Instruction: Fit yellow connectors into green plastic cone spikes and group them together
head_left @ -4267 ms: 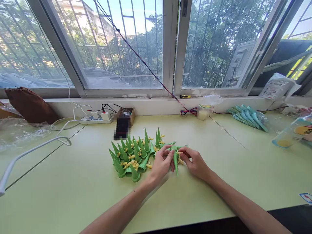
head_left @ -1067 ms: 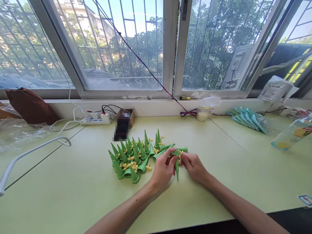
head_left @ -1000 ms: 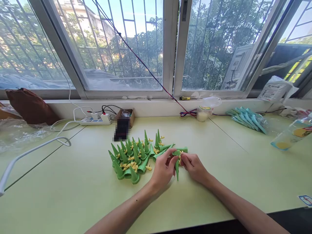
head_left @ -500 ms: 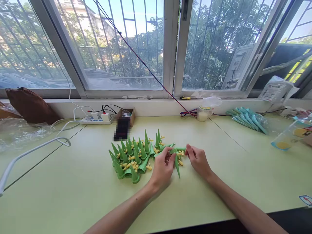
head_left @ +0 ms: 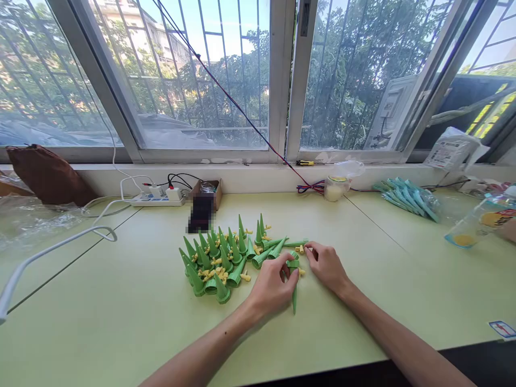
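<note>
My left hand [head_left: 276, 282] grips a green cone [head_left: 294, 298] whose tip points toward me and whose wide end faces away. The fingertips of my right hand [head_left: 325, 263] are pinched beside a yellow piece [head_left: 299, 249]; whether they hold it is too small to tell. Another yellow piece [head_left: 302, 272] shows just past my left fingers. Left of my hands is a cluster of green cones [head_left: 223, 290], several upright and others on their sides, with small yellow pieces [head_left: 245, 277] among them. A green cone [head_left: 278, 249] lies just behind my left hand.
Along the back stand a power strip [head_left: 157, 201], a small cardboard box [head_left: 217, 193] and a jar [head_left: 334, 189]. Teal packets [head_left: 409, 199] and a clear plastic container [head_left: 470, 231] are at the right. A white cable [head_left: 52, 242] curves over the left side.
My left hand has moved slightly right and toward me with the green cone. My right fingertips have shifted a little left and down, beside the yellow piece.
</note>
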